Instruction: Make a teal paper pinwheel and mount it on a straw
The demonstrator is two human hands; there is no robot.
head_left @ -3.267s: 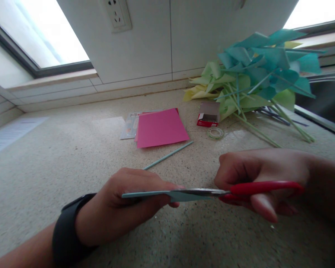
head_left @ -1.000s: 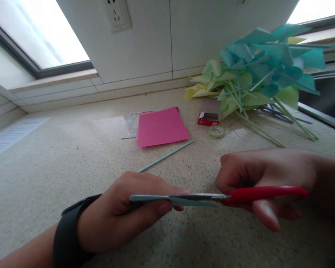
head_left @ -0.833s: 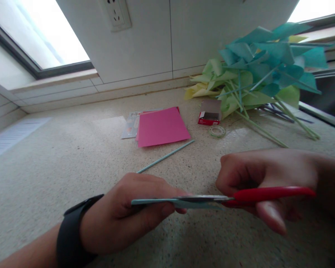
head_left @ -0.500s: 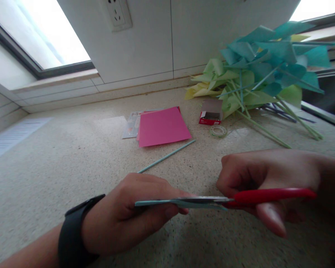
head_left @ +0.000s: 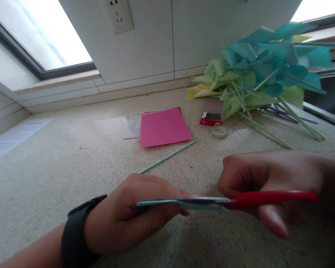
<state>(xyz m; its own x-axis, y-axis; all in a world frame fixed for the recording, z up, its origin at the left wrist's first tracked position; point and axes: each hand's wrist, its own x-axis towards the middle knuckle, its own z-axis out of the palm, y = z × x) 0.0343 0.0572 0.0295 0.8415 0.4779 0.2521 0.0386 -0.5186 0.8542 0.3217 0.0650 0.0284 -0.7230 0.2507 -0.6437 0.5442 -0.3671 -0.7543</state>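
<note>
My left hand (head_left: 136, 216), with a black band on its wrist, pinches a light blue piece of paper (head_left: 201, 205) seen edge-on, between thumb and fingers. In my right hand (head_left: 262, 182) are scissors with red handles (head_left: 276, 197), thumb and fingers at the handles. The metal blades point left and lie along the paper, their tips close to my left fingertips. How far the blades are parted cannot be made out from this angle. Just beyond my left hand lies a thin light blue stick (head_left: 167, 156).
Pink square paper sheets (head_left: 164, 128) lie mid-counter over a clear packet (head_left: 132, 125). To their right are a small open red box (head_left: 211, 116) and a tape roll (head_left: 219, 131). Blue and green paper pinwheels (head_left: 268, 63) are heaped at back right. A printed sheet (head_left: 16, 136) lies far left.
The whole view has shifted very slightly. Both hands, the paper and the scissors hold nearly the same position relative to each other.
</note>
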